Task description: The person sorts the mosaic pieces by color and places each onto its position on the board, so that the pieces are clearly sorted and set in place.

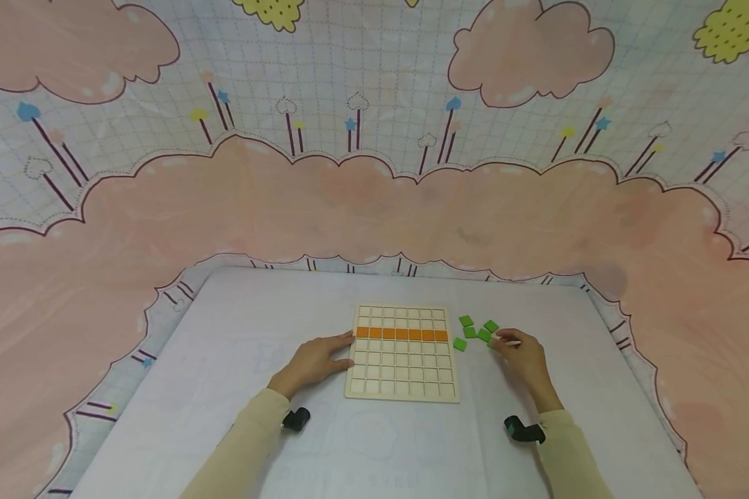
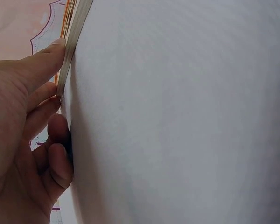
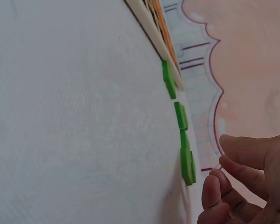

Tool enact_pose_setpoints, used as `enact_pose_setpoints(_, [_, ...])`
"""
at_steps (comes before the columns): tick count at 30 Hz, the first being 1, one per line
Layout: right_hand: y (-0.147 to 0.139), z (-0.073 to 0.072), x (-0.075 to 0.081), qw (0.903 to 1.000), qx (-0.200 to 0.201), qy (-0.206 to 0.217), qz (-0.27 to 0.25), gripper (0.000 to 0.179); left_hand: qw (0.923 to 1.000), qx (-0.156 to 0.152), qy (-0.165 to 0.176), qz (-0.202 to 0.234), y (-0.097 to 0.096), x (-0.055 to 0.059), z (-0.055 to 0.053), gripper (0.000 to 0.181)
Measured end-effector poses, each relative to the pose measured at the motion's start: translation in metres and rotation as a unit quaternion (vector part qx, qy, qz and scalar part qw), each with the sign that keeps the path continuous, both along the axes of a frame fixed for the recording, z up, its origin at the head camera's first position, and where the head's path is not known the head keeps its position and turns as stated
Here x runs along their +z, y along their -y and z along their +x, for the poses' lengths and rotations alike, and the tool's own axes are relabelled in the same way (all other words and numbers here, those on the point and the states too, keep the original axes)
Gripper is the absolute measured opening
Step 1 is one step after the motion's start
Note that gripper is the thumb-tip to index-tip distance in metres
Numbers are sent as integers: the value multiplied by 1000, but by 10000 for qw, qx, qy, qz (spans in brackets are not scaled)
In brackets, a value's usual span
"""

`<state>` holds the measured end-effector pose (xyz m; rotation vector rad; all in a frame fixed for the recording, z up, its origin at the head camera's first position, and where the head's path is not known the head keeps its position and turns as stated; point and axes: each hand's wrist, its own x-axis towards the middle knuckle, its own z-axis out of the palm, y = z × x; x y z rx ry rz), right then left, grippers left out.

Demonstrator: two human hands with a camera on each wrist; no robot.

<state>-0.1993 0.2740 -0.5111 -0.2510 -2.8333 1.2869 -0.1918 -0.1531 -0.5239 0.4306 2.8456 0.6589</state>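
A pale wooden grid board point(image 1: 402, 369) lies on the white table. One row across it is filled with orange square tiles point(image 1: 402, 334). My left hand point(image 1: 312, 360) touches the board's left edge with thumb and fingers extended; the left wrist view shows the thumb point(image 2: 49, 56) against the edge. Several loose green square tiles point(image 1: 470, 332) lie right of the board. My right hand point(image 1: 524, 357) is over the rightmost of them, its fingers loosely bent. In the right wrist view, the fingers point(image 3: 245, 151) hold nothing visible and are apart from the green tiles point(image 3: 187, 163).
The white tabletop point(image 1: 225, 416) ends at a back edge just beyond the board. Behind and around it hangs a pink cloud-patterned cloth point(image 1: 374, 215). Black wrist-worn devices point(image 1: 297, 419) sit by both sleeves.
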Motion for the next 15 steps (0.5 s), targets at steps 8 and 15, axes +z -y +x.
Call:
enact_pose_setpoints(8, [-4, -3, -5, 9999, 24, 110, 85, 33, 10000, 15, 19, -13, 0, 0, -1, 60])
enact_pose_setpoints(15, [-6, -6, -9, 9996, -42, 234, 147, 33, 10000, 41, 57, -7, 0, 1, 0, 61])
